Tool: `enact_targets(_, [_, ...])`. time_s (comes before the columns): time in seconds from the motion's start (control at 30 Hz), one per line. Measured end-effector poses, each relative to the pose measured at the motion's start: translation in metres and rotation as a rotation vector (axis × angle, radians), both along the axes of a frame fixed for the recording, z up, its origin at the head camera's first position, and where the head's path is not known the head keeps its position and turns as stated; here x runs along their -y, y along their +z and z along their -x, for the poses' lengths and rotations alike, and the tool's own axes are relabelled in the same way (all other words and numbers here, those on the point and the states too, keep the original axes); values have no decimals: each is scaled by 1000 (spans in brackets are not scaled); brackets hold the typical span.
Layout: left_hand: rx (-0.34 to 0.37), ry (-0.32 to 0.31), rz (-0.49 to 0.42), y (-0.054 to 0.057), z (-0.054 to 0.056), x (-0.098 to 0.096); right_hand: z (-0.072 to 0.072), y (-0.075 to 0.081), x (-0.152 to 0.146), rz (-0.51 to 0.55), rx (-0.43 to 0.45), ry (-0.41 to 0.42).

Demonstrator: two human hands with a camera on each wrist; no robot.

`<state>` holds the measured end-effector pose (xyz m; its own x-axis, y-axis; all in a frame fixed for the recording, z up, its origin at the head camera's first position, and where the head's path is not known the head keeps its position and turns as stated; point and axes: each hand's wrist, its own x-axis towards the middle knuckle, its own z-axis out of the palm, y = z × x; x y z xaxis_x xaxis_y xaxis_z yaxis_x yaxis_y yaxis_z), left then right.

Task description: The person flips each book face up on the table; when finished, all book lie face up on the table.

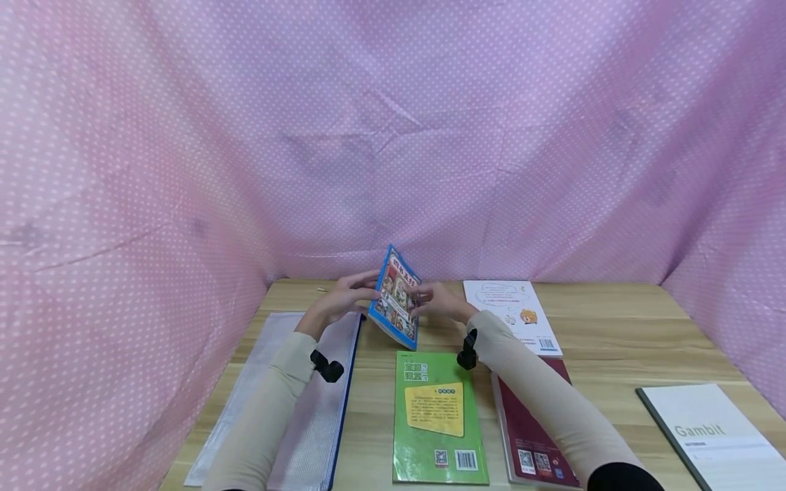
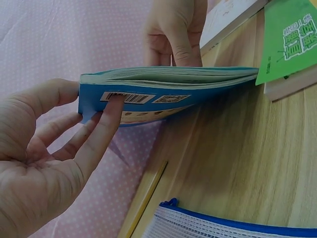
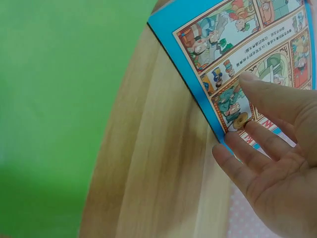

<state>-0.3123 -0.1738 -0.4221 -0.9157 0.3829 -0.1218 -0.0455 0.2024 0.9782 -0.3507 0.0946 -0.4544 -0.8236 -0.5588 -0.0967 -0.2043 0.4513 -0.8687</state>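
Picture book [image 1: 396, 301] is held tilted over the table [image 1: 604, 320], just beyond the green book [image 1: 439, 419]. Its spine edge and back cover are pinched by the left hand [image 1: 344, 299] between thumb and fingers; its front cover is touched by the right hand [image 1: 445, 303], fingers apart. Left of the green book a mesh pouch [image 1: 319, 402] is laid; right of it are placed a red book [image 1: 522, 433], a white book [image 1: 516, 310] farther back and, well apart, a notebook [image 1: 718, 436].
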Motion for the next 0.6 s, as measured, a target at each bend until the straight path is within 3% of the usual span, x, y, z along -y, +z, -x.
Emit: enact_targets(0.6, [65,21,0,-11,0,0,4,-3,-13,-126,-57,45])
